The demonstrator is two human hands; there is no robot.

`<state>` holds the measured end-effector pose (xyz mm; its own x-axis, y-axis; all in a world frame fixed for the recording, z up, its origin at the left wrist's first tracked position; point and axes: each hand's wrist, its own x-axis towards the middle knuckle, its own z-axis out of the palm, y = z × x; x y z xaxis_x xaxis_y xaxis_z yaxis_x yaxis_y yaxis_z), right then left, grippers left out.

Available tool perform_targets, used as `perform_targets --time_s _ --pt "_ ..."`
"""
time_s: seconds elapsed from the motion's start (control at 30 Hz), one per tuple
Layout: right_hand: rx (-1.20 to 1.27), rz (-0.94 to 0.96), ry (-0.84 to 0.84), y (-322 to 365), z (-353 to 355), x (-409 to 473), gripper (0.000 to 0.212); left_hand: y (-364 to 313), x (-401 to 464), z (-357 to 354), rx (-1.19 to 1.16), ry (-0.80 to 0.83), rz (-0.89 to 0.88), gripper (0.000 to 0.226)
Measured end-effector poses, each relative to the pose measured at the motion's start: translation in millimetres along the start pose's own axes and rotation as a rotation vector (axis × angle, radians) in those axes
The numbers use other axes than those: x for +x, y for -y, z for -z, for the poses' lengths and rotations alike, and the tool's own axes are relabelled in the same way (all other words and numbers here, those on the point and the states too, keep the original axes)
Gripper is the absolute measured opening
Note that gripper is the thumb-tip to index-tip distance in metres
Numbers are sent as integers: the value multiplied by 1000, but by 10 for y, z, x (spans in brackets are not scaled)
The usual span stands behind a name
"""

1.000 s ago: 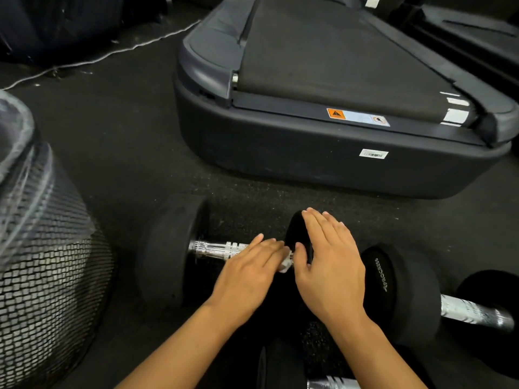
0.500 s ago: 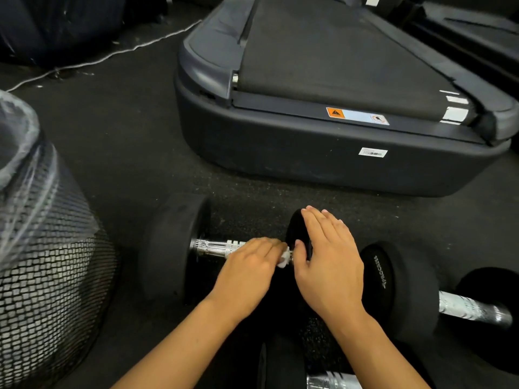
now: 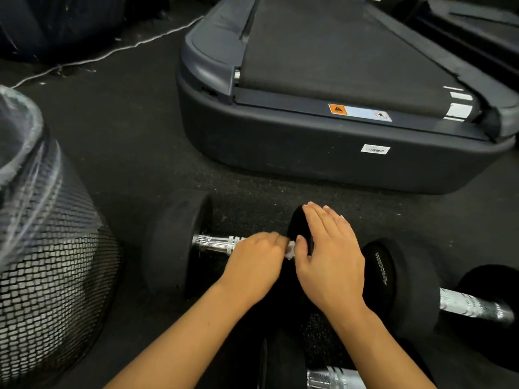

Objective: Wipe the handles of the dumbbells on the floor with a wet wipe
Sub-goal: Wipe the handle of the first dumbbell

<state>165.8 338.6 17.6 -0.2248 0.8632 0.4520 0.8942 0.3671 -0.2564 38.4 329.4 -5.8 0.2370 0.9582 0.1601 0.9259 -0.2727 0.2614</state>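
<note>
Rubbing the wet wipe (image 3: 290,249) along the chrome handle (image 3: 216,244), the left hand (image 3: 252,268) clenches it at frame centre. Right hand (image 3: 331,259), fingers flat, steadies the dumbbell's end weight (image 3: 296,223) against rolling.

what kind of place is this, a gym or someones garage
Most likely a gym or workout room. A treadmill stands on dark rubber flooring, and several dumbbells lie on the floor, including the one being wiped and another to its right.
</note>
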Motion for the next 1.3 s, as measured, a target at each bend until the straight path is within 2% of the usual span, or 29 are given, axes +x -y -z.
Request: perform_targets --time_s 0.07,0.17,0.23,0.3,0.4,0.47,0.53,0.63,0.8,0.97,1.07,1.1,1.3 --pt "0 -2 -6 -3 2 -8 49 -23 -42 -31 57 -16 -22 30" --pt "-3 -4 7 -6 -5 -14 49 -58 120 100 60 112 59 18" --pt "0 -11 17 -6 -2 -7 49 -31 209 79 105 95 94 16" --pt "-3 -9 18 3 4 -5 49 -15 127 -12 8 35 54 20" --pt "0 -7 4 -1 12 -21 49 151 -132 -187 -155 -214 -109 31" --pt "6 -1 5 1 8 -32 49 257 -217 -279 -141 -333 -185 30" --pt "5 -4 3 1 7 -42 49 230 -195 -320 -135 -391 -226 30" --pt "11 -13 -1 6 14 -40 48 158 -176 -360 -125 -390 -260 30" --pt "3 -5 -1 -9 7 -27 49 165 -205 -384 -70 -432 -220 32" --pt "1 -8 8 -6 -14 -17 49 29 -77 -286 -92 -290 -119 32" --pt "6 -14 18 -4 -12 -6 49 7 79 -76 -55 -74 3 21" --pt "7 -15 19 -4 -7 -6 50 8 96 -45 -34 -55 31 21" --pt "5 -6 5 3 -11 -21 49 -90 -65 -204 -78 -193 -3 38"
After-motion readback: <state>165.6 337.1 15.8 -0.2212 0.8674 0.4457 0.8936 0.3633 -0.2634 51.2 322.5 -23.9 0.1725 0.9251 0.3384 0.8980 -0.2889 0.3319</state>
